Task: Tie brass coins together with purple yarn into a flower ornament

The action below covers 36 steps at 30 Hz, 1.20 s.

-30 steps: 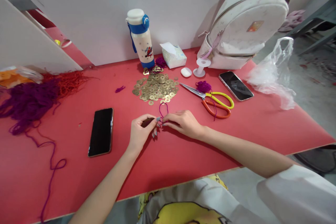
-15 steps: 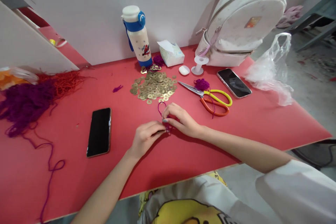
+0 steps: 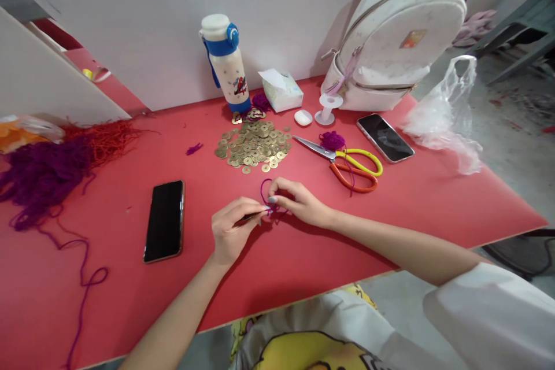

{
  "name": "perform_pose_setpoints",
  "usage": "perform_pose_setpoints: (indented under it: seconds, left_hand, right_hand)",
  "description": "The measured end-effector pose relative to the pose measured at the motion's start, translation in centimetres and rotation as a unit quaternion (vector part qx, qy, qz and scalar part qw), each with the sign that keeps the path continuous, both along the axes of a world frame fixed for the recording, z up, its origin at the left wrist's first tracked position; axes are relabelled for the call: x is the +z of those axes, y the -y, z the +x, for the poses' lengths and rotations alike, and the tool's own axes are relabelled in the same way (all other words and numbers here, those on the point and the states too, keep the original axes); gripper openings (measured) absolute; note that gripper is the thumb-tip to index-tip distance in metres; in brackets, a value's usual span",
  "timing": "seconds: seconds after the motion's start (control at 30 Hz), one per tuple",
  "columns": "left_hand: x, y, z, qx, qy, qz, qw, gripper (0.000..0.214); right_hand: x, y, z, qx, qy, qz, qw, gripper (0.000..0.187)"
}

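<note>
Both hands meet low over the red table (image 3: pixel 390 208), a little in front of a heap of brass coins (image 3: pixel 252 147). My left hand (image 3: pixel 232 225) pinches something small and dark that I cannot make out, its fingers closed. My right hand (image 3: pixel 299 202) is closed on a purple cord (image 3: pixel 262 188), which rises from the fingertips in a small loop. The fingertips of the two hands almost touch.
A black phone (image 3: pixel 165 219) lies left of my hands. Yellow and orange scissors (image 3: pixel 347 165) and a purple yarn ball (image 3: pixel 332 140) lie to the right, with a second phone (image 3: pixel 385 137), a plastic bag (image 3: pixel 446 121) and a white backpack (image 3: pixel 403 34). A bottle (image 3: pixel 225 63) and a tissue pack (image 3: pixel 281 89) stand at the back. Purple yarn (image 3: pixel 39 173) is piled at the left.
My hands have shifted slightly to the left and my left hand's fingers have closed more tightly near the cord. The loop stays above my right fingertips.
</note>
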State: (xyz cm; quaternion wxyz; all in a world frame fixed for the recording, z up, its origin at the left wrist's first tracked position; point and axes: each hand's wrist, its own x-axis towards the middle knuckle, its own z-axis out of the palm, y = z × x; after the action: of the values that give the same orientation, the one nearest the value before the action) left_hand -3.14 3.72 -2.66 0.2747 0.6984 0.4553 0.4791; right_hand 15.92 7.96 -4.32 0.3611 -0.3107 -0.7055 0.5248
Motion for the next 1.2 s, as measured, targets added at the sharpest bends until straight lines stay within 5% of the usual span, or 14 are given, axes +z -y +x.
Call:
perform_pose_setpoints:
  seconds: [0.13,0.27,0.5,0.57,0.63,0.73,0.83,1.03,1.2]
  left_hand:
    - [-0.1,-0.5,0.2,0.068,0.069,-0.105,0.99,0.014]
    - [-0.6,-1.5,-0.3,0.142,0.181,-0.174,0.957,0.014]
    - [-1.1,-2.4,-0.6,0.17,0.264,-0.204,0.927,0.023]
    - [-1.0,-2.3,-0.5,0.165,0.247,-0.206,0.932,0.023]
    - [-1.0,-2.1,-0.3,0.156,0.223,-0.206,0.94,0.021]
    - [-0.6,-1.7,-0.1,0.132,0.187,-0.211,0.95,0.017]
    - [-0.2,-1.4,0.1,0.094,0.167,-0.216,0.958,0.014]
    - [0.2,-1.2,0.5,0.072,0.123,-0.216,0.966,0.01]
    - [-0.1,-1.0,0.5,0.098,-0.034,-0.136,0.985,0.007]
  right_hand:
    - [0.5,-0.9,0.5,-0.024,-0.101,-0.127,0.986,0.037]
    - [0.9,-2.9,1.5,-0.121,-0.209,-0.147,0.959,0.043]
    - [1.0,-4.8,3.3,-0.435,-0.156,0.021,0.887,0.034]
    - [1.2,-4.2,3.3,-0.467,-0.092,0.1,0.874,0.027]
    - [1.3,-3.3,2.9,-0.414,-0.022,0.167,0.894,0.024]
    - [1.4,-1.8,2.0,-0.223,0.059,0.24,0.943,0.026]
    - [0.9,-0.8,1.1,-0.09,0.122,0.28,0.948,0.022]
    - [-0.2,-0.4,0.5,-0.045,0.18,0.285,0.94,0.025]
    - [0.3,0.0,0.4,-0.03,0.191,0.339,0.921,0.025]
